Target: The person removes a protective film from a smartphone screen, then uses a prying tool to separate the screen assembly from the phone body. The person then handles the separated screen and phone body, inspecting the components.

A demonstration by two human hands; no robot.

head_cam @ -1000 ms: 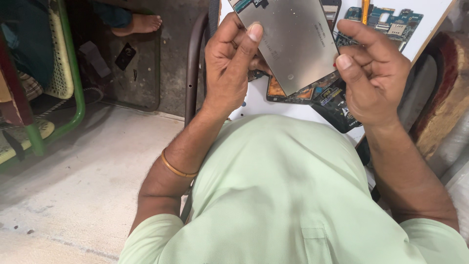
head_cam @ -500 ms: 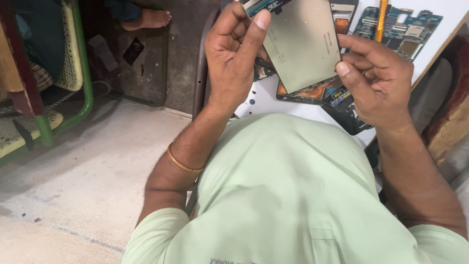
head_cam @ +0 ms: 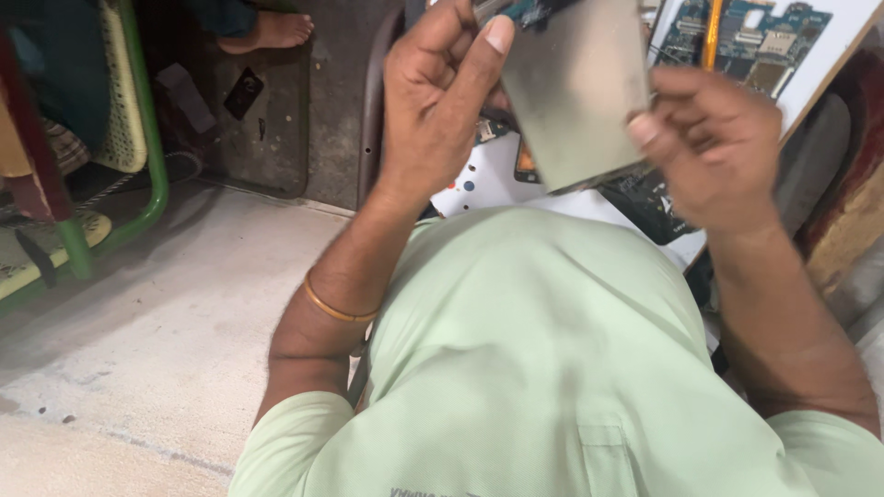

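Soft, even daylight, dull sheen on the metal plate (head_cam: 573,87), motion-blurred right hand (head_cam: 714,147).

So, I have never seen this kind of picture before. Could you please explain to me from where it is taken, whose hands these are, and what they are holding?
The picture comes from a camera worn on a person's head, looking down, so you see that person's own body: the pale green shirt fills the lower part. There is no machine here, only two bare hands.

The left hand, with a thin gold bangle on its wrist, and the right hand together hold up a flat grey metal plate, one hand on each side edge. The right hand is blurred.

Behind the plate lies a white board with blue-green circuit boards on it; these look like parts of an opened electronic device.

On the left you see a concrete floor, a green chair frame, and at the top another person's bare foot.
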